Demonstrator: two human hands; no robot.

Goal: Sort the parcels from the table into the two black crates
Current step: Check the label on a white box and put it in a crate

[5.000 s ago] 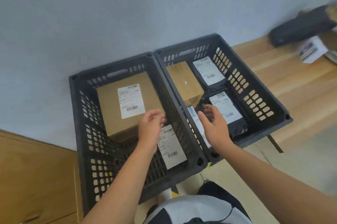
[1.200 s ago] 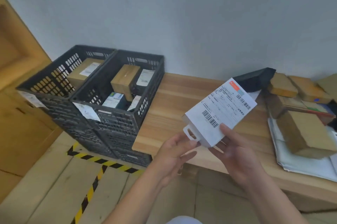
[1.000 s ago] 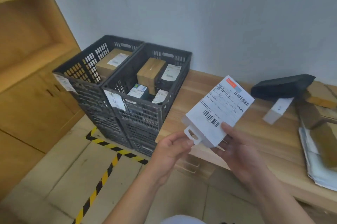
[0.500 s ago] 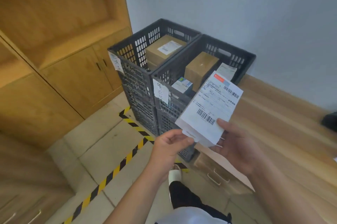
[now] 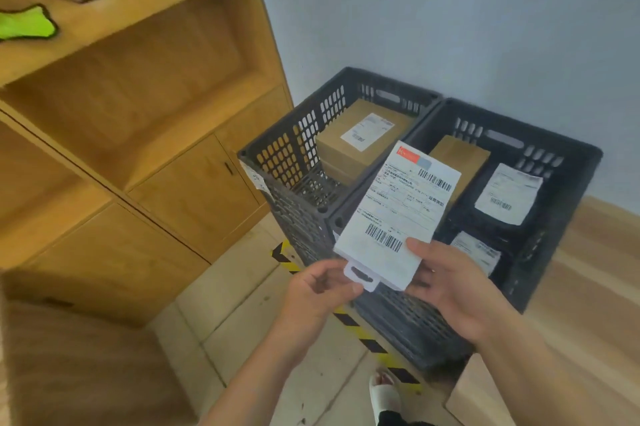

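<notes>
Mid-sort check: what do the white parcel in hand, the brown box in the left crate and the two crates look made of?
White hang-tab box: likely thin matte paperboard; crisp folded edges, die-cut hanger tab, paper label on top. Brown box: probably cardboard, by its kraft colour and square edges. Left crate and right crate: moulded black plastic, dull sheen; slotted lattice walls.

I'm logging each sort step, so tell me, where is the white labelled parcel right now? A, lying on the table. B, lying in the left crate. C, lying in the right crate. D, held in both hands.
D: the left hand pinches the white labelled parcel at its hang tab and the right hand grips its lower right edge, in front of the black crates.
</notes>
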